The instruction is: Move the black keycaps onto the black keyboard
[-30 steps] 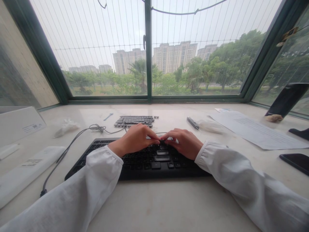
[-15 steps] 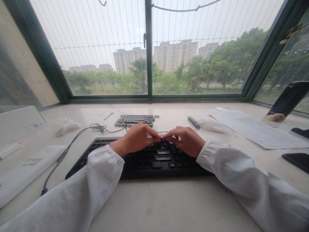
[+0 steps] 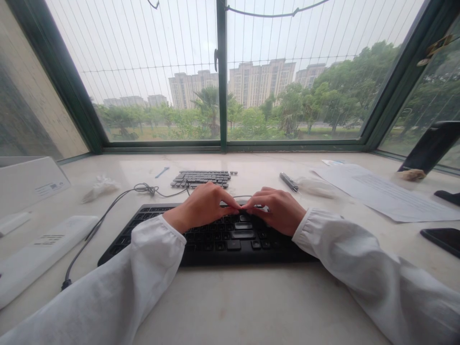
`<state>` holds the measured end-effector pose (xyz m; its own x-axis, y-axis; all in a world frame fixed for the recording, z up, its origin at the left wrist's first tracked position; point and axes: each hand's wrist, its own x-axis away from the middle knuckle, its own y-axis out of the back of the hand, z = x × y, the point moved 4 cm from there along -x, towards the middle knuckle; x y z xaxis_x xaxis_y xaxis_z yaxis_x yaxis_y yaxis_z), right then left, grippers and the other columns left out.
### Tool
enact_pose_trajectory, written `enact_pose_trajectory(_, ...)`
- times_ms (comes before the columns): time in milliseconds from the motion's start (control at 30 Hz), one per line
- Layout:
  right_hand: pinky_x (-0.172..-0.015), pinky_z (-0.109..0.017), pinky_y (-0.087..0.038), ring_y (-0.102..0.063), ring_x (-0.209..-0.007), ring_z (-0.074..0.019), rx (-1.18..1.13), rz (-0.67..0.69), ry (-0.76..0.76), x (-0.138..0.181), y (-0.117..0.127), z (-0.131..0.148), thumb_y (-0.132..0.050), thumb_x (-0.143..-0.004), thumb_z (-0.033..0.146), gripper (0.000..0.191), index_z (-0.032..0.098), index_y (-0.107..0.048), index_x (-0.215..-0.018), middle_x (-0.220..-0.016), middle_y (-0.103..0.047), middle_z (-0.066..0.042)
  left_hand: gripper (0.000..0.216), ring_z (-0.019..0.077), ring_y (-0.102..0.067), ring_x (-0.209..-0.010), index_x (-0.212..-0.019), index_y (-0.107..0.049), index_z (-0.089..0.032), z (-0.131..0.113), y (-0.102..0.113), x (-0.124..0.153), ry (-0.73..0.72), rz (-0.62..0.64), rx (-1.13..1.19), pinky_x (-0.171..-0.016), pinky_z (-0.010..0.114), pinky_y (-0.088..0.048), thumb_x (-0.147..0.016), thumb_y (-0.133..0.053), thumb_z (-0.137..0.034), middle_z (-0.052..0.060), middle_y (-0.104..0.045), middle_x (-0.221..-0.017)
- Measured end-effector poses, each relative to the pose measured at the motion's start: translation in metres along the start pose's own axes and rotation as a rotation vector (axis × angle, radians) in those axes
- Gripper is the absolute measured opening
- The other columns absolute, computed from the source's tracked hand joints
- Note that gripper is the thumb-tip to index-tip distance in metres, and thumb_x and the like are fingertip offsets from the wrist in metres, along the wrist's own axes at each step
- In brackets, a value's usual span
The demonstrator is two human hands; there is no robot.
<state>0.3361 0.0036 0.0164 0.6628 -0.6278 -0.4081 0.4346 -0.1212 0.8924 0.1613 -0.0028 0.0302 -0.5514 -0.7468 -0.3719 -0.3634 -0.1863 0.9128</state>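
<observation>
A black keyboard [image 3: 215, 258] lies on the pale stone surface in front of me, many of its key positions showing bare without caps. Over its upper right part, my left hand [image 3: 206, 205] and my right hand [image 3: 276, 208] meet, thumb and index fingertips pinched together. Whatever sits between those fingertips is too small or hidden to make out. Behind the keyboard, loose keycaps [image 3: 201, 178] are laid out in rows, partly covered by my left hand. The keyboard's cable [image 3: 118, 197] runs off to the left in a loose coil.
To the left lie a white box [image 3: 32, 184], a long white case [image 3: 43, 254] and a crumpled plastic bag [image 3: 99, 188]. A small blue tool [image 3: 162, 172] is near the keycaps. At right are a dark pen-like tool [image 3: 288, 182], a printed sheet [image 3: 388, 191] and a phone [image 3: 443, 239].
My right fingertips have shifted very slightly, closing against the left ones. Everything else stays in place.
</observation>
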Motion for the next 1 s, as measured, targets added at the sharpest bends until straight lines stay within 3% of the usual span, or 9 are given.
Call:
enact_pose_trajectory(400,-0.070,-0.025,-0.044,-0.059,-0.086,-0.0149,0.062,0.058,0.133,0.002,0.006,0.006,-0.050,-0.091,0.025,0.023,0.027,-0.073,-0.094,-0.096,-0.073,-0.001,0.021,0.0075,-0.052,-0.053,-0.099,-0.074,-0.033,-0.007,0.005,0.002,-0.070,0.098,-0.022,-0.056,0.020,-0.032,-0.085,-0.058,-0.037,0.002,-0.072,-0.068)
enact_pose_trajectory(600,-0.064,-0.022,-0.040,-0.060,-0.082,-0.0142,0.117,0.119,0.147,0.003,0.006,0.005,-0.049,-0.089,0.021,0.026,0.027,-0.071,-0.100,-0.085,-0.072,-0.002,0.026,0.0123,-0.063,-0.064,-0.100,-0.073,-0.035,-0.017,0.012,0.006,-0.118,0.092,-0.122,-0.063,0.021,-0.040,-0.083,-0.055,-0.026,0.003,-0.074,-0.077)
enact_pose_trajectory(733,-0.062,-0.022,-0.037,-0.060,-0.077,-0.0131,0.171,0.101,0.098,0.003,0.004,0.003,-0.049,-0.090,0.025,0.025,0.028,-0.072,-0.099,-0.079,-0.068,-0.003,0.025,0.0143,-0.064,-0.065,-0.094,-0.075,-0.032,-0.022,0.012,0.006,-0.118,0.081,-0.176,-0.063,0.022,-0.041,-0.081,-0.055,-0.024,0.003,-0.073,-0.072)
enact_pose_trajectory(867,-0.060,-0.022,-0.035,-0.059,-0.075,-0.0133,0.223,0.099,0.140,0.003,0.003,0.006,-0.047,-0.091,0.026,0.025,0.027,-0.072,-0.097,-0.073,-0.066,-0.003,0.025,0.0148,-0.064,-0.064,-0.088,-0.076,-0.031,-0.025,0.012,0.007,-0.128,0.081,-0.213,-0.061,0.024,-0.041,-0.081,-0.053,-0.022,0.004,-0.072,-0.071)
enact_pose_trajectory(1000,-0.057,-0.023,-0.032,-0.058,-0.074,-0.0137,0.280,0.112,0.152,0.003,0.004,0.009,-0.047,-0.090,0.024,0.026,0.028,-0.071,-0.097,-0.070,-0.065,-0.002,0.026,0.0157,-0.066,-0.068,-0.092,-0.075,-0.032,-0.024,0.012,0.006,-0.107,0.080,-0.198,-0.063,0.024,-0.042,-0.082,-0.053,-0.023,0.004,-0.073,-0.074)
